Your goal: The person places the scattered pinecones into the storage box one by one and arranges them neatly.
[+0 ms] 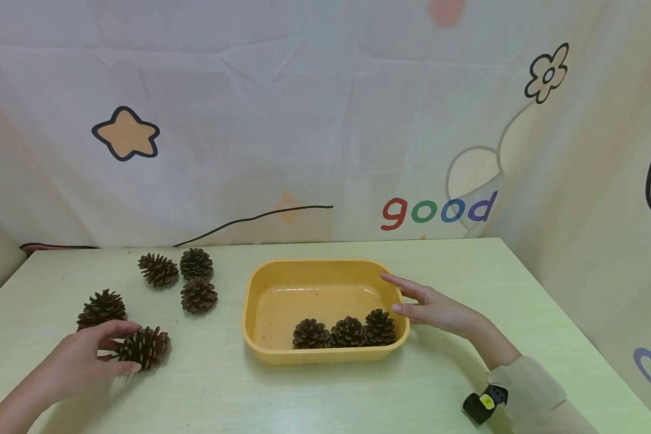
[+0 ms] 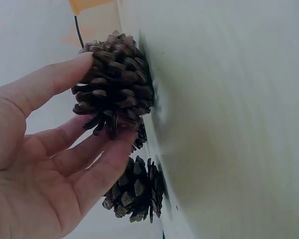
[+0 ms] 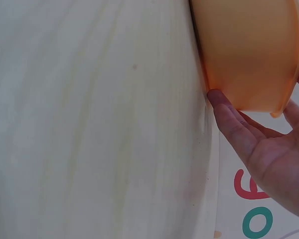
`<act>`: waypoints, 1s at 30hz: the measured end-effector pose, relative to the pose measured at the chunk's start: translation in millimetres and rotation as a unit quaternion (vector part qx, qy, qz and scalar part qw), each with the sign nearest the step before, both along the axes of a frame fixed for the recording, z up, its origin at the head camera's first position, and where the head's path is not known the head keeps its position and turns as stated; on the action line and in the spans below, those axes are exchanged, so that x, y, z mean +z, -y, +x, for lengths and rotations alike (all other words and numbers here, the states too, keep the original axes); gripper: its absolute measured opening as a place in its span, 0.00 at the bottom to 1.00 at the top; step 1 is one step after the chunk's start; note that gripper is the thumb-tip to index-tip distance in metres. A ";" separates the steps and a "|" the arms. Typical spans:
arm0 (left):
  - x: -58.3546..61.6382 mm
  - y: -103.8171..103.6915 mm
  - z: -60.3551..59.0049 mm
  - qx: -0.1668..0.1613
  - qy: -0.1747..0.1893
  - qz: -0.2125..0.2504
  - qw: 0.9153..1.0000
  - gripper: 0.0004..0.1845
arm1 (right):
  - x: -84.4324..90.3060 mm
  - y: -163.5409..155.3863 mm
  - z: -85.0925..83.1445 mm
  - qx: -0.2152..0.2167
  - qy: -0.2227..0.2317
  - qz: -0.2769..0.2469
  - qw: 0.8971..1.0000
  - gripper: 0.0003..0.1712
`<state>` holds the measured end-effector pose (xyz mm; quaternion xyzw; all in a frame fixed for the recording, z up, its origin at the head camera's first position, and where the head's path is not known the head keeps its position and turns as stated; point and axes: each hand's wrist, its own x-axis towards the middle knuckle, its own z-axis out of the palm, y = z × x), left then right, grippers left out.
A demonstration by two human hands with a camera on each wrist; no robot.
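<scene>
Pine cone point(image 1: 145, 346) lies on the table point(image 1: 206, 386) at near left, pinched between thumb and curled fingers of the left hand point(image 1: 81, 361). Right hand point(image 1: 439, 308), fingers straight, steadies the right end of the yellow tray point(image 1: 325, 268), which holds three cones point(image 1: 347, 331) along its near wall. Four loose cones point(image 1: 195, 280) lie left of the tray.

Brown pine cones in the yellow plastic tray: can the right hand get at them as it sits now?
Probably yes. The right hand rests open against the right wall of the yellow plastic tray, and the three brown pine cones lie uncovered just inside the open top, with nothing between.
</scene>
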<state>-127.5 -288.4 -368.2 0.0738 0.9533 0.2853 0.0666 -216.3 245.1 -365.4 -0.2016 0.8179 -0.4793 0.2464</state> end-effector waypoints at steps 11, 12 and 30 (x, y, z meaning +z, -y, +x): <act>-0.2 -1.2 1.3 0.005 -0.019 -0.004 1.000 0.33 | 0.6 0.1 -0.2 -0.002 0.002 0.000 1.000 0.37; 0.3 -2.3 2.0 0.007 -0.030 -0.002 1.000 0.33 | 0.6 0.1 -0.2 -0.002 0.002 0.000 1.000 0.37; 24.6 -51.3 9.7 -0.018 -0.199 0.044 0.979 0.27 | -0.4 0.0 -0.2 -0.002 0.001 -0.004 1.000 0.37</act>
